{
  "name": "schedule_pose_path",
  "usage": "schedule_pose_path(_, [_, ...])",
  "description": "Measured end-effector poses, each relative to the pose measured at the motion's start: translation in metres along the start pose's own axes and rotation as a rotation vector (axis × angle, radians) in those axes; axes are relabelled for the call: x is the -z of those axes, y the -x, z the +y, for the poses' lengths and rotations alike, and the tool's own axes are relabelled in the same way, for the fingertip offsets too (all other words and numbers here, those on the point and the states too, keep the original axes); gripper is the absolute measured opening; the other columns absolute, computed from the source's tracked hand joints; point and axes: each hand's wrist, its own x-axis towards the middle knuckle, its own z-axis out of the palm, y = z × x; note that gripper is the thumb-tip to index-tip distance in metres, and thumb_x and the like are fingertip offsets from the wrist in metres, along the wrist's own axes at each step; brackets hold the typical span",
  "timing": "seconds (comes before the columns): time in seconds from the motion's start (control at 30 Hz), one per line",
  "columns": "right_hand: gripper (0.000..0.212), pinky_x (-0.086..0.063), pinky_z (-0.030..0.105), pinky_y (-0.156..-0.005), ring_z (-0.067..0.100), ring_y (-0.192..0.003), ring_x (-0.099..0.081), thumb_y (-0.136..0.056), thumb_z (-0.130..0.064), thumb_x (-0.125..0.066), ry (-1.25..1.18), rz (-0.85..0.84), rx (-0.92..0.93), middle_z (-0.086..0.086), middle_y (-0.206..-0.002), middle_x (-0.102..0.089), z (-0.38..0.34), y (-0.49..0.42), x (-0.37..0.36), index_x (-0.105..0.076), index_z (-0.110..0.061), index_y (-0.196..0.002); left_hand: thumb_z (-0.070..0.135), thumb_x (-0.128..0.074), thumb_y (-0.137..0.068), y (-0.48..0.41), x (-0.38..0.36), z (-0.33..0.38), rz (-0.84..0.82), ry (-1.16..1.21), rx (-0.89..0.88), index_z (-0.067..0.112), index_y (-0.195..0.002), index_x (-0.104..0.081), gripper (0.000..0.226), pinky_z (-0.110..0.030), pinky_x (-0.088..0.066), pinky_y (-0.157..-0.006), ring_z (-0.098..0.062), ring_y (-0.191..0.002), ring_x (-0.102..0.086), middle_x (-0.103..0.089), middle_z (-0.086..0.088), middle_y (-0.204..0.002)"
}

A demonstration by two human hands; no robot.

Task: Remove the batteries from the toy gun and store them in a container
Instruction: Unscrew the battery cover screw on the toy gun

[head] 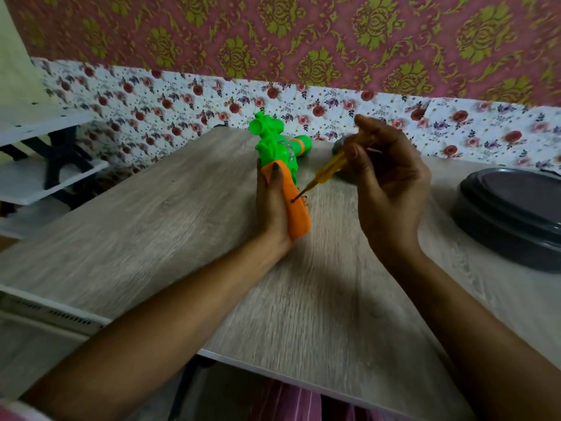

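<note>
Filling most of the view, the pale wood-grain tabletop (pixel 145 238) runs from its near edge by the person's lap to its far edge against a flowered wall; at the right edge sits a dark grey oval container (pixel 513 220), lid on, well apart from both hands; the right hand (pixel 391 189) hangs over the middle of the tabletop, its thumb and fingertips curled and pinching the handle of a screwdriver; the left hand (pixel 271 208), just to its left, wraps fingers and thumb round the orange grip of the toy gun (pixel 273 144); the toy gun stands tilted over the middle of the tabletop towards the far edge, green body and barrel pointing away, orange butt nearest the person; whether it touches the tabletop I cannot tell; the screwdriver (pixel 326 168), a see-through yellow handle with a thin dark shaft, slants down to the left, its tip meeting a small dark hole in the side of the orange grip
</note>
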Motion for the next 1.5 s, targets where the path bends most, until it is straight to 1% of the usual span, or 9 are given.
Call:
schedule_pose_path(0.17, [0.026,-0.05,0.05,-0.091,0.035,-0.106,-0.06,-0.089,0.001,-0.046,-0.072,-0.056,-0.017,0.013,-0.105,-0.061,-0.001,-0.001,-0.001,-0.053,-0.015,-0.109,0.042,-0.044,-0.093,0.003,-0.001,0.002,-0.01,-0.003,-0.004,0.024,-0.134,-0.042,0.044,-0.021,-0.047,-0.047,-0.014,-0.055,-0.052,-0.052,-0.013,-0.102])
schedule_pose_path(0.3, [0.018,-0.054,0.049,-0.076,0.03,-0.085,-0.061,-0.08,-0.016,-0.065,-0.004,-0.018,0.019,0.014,-0.095,-0.061,-0.006,-0.001,-0.006,-0.063,-0.026,-0.095,0.059,-0.055,-0.069,0.003,0.0,0.001,-0.027,-0.084,-0.051,0.026,-0.142,-0.036,0.083,-0.021,-0.05,-0.052,-0.019,-0.081,-0.06,-0.054,-0.016,-0.129])
schedule_pose_path(0.4, [0.025,-0.053,0.051,-0.083,0.029,-0.094,-0.063,-0.086,-0.006,-0.058,0.015,-0.042,0.034,0.016,-0.101,-0.061,-0.004,0.002,-0.005,-0.058,-0.017,-0.108,0.068,-0.059,-0.049,0.0,0.001,0.002,-0.037,-0.051,-0.002,0.022,-0.143,-0.037,0.106,-0.021,-0.048,-0.049,-0.012,-0.063,-0.06,-0.053,-0.019,-0.124])
schedule_pose_path(0.67, [0.02,-0.055,0.043,-0.076,0.025,-0.089,-0.061,-0.081,-0.02,-0.063,0.047,0.019,0.004,0.014,-0.1,-0.058,-0.008,-0.001,-0.006,-0.057,-0.025,-0.1,0.055,-0.051,-0.074,-0.003,0.002,-0.002,-0.06,-0.036,-0.005,0.025,-0.142,-0.037,0.075,-0.021,-0.05,-0.051,-0.018,-0.074,-0.058,-0.054,-0.011,-0.121])
schedule_pose_path(0.77, [0.021,-0.054,0.049,-0.081,0.03,-0.09,-0.063,-0.084,-0.008,-0.061,-0.014,0.036,-0.013,0.013,-0.096,-0.062,-0.006,-0.002,-0.003,-0.058,-0.021,-0.099,0.047,-0.045,-0.091,-0.003,0.002,0.0,-0.034,-0.009,0.025,0.02,-0.142,-0.038,0.058,-0.02,-0.048,-0.047,-0.013,-0.055,-0.058,-0.05,-0.015,-0.113])
schedule_pose_path(1.1, [0.018,-0.055,0.046,-0.081,0.033,-0.09,-0.064,-0.082,-0.012,-0.066,-0.001,0.055,-0.001,0.017,-0.093,-0.064,-0.007,-0.004,0.0,-0.061,-0.013,-0.099,0.056,-0.053,-0.066,-0.007,0.002,-0.001,-0.027,0.004,0.036,0.019,-0.141,-0.039,0.085,-0.021,-0.048,-0.047,-0.015,-0.059,-0.056,-0.05,-0.012,-0.109])
schedule_pose_path(1.23, [0.02,-0.051,0.05,-0.089,0.037,-0.1,-0.062,-0.088,-0.005,-0.052,-0.029,0.038,-0.026,0.019,-0.104,-0.063,-0.006,-0.004,0.001,-0.058,-0.012,-0.105,0.054,-0.054,-0.076,-0.007,0.004,-0.002,-0.023,0.018,0.036,0.018,-0.141,-0.039,0.076,-0.02,-0.047,-0.046,-0.011,-0.052,-0.055,-0.048,-0.01,-0.102])
schedule_pose_path(1.37, [0.016,-0.057,0.04,-0.076,0.026,-0.086,-0.064,-0.078,-0.012,-0.068,-0.007,0.046,-0.042,0.016,-0.094,-0.062,-0.01,-0.005,-0.003,-0.064,-0.02,-0.091,0.047,-0.049,-0.088,-0.006,0.003,-0.001,-0.024,0.003,-0.005,0.02,-0.139,-0.041,0.059,-0.022,-0.048,-0.049,-0.014,-0.053,-0.057,-0.051,-0.018,-0.107])
schedule_pose_path(1.5, [0.026,-0.053,0.036,-0.088,0.018,-0.095,-0.064,-0.084,-0.002,-0.058,-0.049,0.023,-0.035,0.006,-0.094,-0.065,-0.01,-0.006,-0.001,-0.06,-0.017,-0.105,0.052,-0.055,-0.077,-0.005,0.003,-0.001,-0.023,0.023,0.034,0.021,-0.139,-0.04,0.071,-0.023,-0.048,-0.049,-0.016,-0.057,-0.055,-0.051,-0.014,-0.099])
